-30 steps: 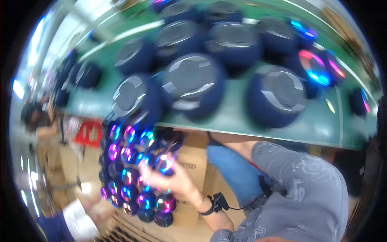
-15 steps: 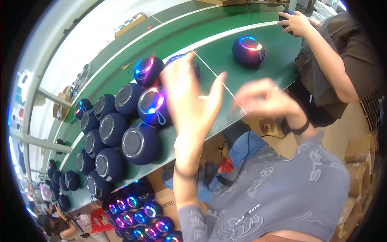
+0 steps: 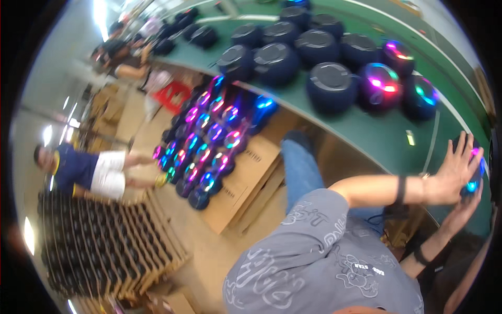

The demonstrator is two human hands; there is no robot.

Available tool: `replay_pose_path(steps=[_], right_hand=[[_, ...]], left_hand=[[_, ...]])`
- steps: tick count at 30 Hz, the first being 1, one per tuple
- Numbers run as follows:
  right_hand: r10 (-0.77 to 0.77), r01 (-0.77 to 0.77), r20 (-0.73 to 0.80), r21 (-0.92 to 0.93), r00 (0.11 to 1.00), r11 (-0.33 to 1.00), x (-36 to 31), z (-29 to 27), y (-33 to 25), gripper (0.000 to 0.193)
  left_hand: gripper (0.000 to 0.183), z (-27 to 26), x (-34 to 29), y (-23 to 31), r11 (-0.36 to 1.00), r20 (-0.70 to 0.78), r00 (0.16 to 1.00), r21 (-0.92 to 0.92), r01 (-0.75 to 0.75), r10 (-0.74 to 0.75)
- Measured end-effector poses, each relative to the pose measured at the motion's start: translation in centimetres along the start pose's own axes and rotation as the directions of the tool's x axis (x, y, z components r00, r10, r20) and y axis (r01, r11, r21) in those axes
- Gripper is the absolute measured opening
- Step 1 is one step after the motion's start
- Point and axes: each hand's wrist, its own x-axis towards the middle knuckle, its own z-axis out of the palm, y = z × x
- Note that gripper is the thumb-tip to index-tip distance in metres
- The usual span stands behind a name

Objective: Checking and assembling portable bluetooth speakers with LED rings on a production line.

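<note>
At the right rim of the head view a dark round speaker [image 3: 477, 168] with glowing pink and blue lights is between my two hands. My left hand [image 3: 451, 175] lies over its near side, fingers spread along it. From below, my right hand [image 3: 467, 209] cups the same speaker, and its fingers are partly hidden. Beside them on the green table stand more round speakers: one lit with colours [image 3: 420, 98], another glowing pink and red [image 3: 380, 86], and a large unlit one [image 3: 331, 86] with its flat end up.
A small pale yellow-green piece [image 3: 410, 137] lies on the green table [image 3: 366, 141]. Lit speakers [image 3: 214, 131] stand in rows beside a cardboard box [image 3: 246, 172] below. Stacked trays of dark round units [image 3: 99, 240] stand at lower left. A person [image 3: 78, 167] stands in the aisle.
The view has swung left, bringing the aisle, stacked trays and a standing person into sight. My hands, apart and blurred before with no speaker between them, now hold a lit speaker.
</note>
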Motion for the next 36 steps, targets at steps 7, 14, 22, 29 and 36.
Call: replay_pose_path(steps=[7, 14, 22, 29, 36], right_hand=[[-0.117, 0.018, 0.561, 0.178, 0.819, 0.984, -7.2, 12.7, -4.6, 0.068], [-0.092, 0.129, 0.863, 0.031, 0.498, 0.991, -12.0, 21.2, -4.3, 0.059], [-0.068, 0.192, 0.869, -0.032, 0.491, 0.981, -13.7, 22.5, -5.5, 0.052], [-0.103, 0.288, 0.718, -0.139, 0.688, 0.947, -11.3, 17.9, -7.1, 0.040], [-0.199, 0.272, 0.321, -0.200, 0.926, 0.941, -7.1, 10.9, -6.9, 0.030]], left_hand=[[0.129, -27.6, -25.2, -4.3, 0.777, -0.687, 0.630, 0.149, 0.611, -0.363], [0.132, -35.7, -59.5, -5.0, -0.214, -0.936, -0.251, -0.199, 0.956, -0.247], [0.127, -35.6, -75.3, -9.0, -0.356, -0.931, -0.253, -0.150, 0.923, -0.263], [0.117, -35.3, -78.9, -10.7, -0.229, -0.981, 0.050, 0.093, 0.969, -0.188], [0.150, -36.5, -73.0, -6.9, -0.590, -0.968, 0.055, 0.194, 0.784, -0.245]])
